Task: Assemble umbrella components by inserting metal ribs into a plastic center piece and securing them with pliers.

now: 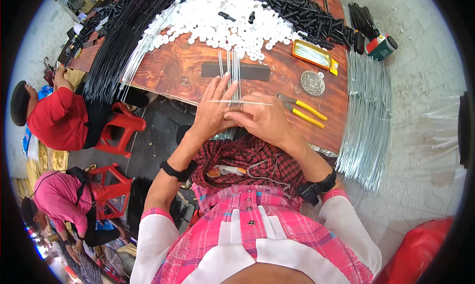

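Several thin silvery metal rods (236,66) run from the table's front edge across a dark flat bar (257,72). My left hand (213,108) lies over them with its fingers stretched out and pressed near the bar. My right hand (267,117) is closed, its fingers curled and its thumb reaching toward the left hand. A single thin rod (258,103) lies crosswise at the knuckles of both hands, and the right fingers appear to pinch it. The lower rod ends show below my hands, above my lap. The exact finger contact is partly hidden.
Yellow-handled pliers (309,113), a round metal disc (312,82) and a yellow-rimmed tin (311,54) lie right. White plastic rings (217,22) and black plastic pieces (316,24) are heaped behind. Rod bundles (368,116) overhang the right edge. Two people sit left on red stools (121,130).
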The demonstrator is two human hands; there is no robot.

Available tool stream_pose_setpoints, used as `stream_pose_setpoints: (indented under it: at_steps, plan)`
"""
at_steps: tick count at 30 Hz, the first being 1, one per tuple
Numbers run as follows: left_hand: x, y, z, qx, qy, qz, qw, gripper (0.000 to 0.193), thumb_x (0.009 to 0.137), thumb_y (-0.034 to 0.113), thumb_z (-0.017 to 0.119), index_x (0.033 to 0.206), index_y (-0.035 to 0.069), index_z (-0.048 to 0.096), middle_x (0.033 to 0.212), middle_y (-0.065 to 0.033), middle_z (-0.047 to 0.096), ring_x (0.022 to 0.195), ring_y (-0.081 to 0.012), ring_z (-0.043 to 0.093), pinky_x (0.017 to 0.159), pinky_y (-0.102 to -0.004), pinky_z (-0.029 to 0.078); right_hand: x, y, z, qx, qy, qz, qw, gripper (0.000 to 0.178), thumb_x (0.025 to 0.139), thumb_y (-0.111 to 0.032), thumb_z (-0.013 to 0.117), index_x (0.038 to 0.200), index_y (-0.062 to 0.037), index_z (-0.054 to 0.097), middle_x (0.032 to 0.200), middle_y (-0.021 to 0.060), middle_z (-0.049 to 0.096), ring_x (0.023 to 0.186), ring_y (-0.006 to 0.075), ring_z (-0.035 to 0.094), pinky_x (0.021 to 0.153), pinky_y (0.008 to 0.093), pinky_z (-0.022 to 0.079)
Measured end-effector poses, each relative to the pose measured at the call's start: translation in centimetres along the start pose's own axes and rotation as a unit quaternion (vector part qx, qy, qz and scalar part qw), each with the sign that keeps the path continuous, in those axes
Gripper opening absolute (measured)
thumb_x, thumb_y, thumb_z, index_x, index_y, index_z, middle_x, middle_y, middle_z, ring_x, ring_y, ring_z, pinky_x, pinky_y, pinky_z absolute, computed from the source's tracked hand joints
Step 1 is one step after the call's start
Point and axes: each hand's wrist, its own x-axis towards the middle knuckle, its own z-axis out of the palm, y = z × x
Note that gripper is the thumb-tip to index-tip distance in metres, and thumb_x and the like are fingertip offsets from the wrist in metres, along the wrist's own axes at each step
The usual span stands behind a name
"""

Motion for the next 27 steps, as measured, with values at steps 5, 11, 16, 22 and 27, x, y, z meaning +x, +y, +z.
stream_pose_setpoints:
  at_steps: [5,11,16,22,27]
  plan:
    - [-0.4,0.1,0.0,-0.008,-0.003,0.025,1.000,0.106,0.059,0.046,0.084,0.144,0.003,0.037,0.149,-0.0230,0.035,0.136,-0.0461,0.033,0.109,-0.0532,0.034,-0.9,0.6,0.4,-0.011,-0.012,0.015,1.000,0.016,0.080,-0.021,0.074,0.091,-0.0095,0.074,0.072,0.0092,0.063,0.064,0.0277,0.060,0.058,0.0389,0.047]
    - [-0.5,0.8,-0.3,-0.047,0.026,-0.032,0.998,0.118,0.051,0.045,0.088,0.146,0.002,0.033,0.151,-0.0237,0.031,0.136,-0.0467,0.034,0.109,-0.0530,0.035,-0.9,0.0,-0.3,-0.025,0.004,0.048,0.999,0.021,0.081,-0.027,0.072,0.081,-0.0057,0.068,0.069,0.0100,0.063,0.066,0.0301,0.061,0.058,0.0409,0.048]
    - [-0.3,0.2,0.5,-0.055,0.009,-0.009,0.998,0.111,0.056,0.042,0.088,0.146,0.004,0.035,0.151,-0.0229,0.031,0.136,-0.0451,0.035,0.109,-0.0507,0.036,-0.5,0.8,0.3,-0.018,-0.023,-0.002,1.000,0.015,0.079,-0.020,0.074,0.090,-0.0092,0.073,0.080,0.0081,0.066,0.067,0.0278,0.062,0.060,0.0383,0.048]
    - [0.7,0.4,-0.1,-0.077,-0.005,0.026,0.997,0.078,0.063,0.038,0.084,0.131,0.013,0.056,0.152,-0.0171,0.032,0.137,-0.0433,0.035,0.108,-0.0496,0.038,0.3,0.8,0.6,0.022,-0.018,-0.036,0.999,0.018,0.079,-0.021,0.074,0.090,-0.0069,0.072,0.083,0.0080,0.067,0.073,0.0275,0.064,0.063,0.0385,0.050]
    - [0.6,-0.3,-0.1,-0.086,-0.052,0.036,0.994,0.062,0.067,0.034,0.081,0.121,0.010,0.063,0.153,-0.0133,0.032,0.137,-0.0425,0.035,0.108,-0.0491,0.039,0.5,1.4,0.6,0.053,-0.065,-0.032,0.996,0.019,0.080,-0.021,0.074,0.090,-0.0054,0.072,0.082,0.0076,0.068,0.074,0.0281,0.065,0.064,0.0391,0.050]
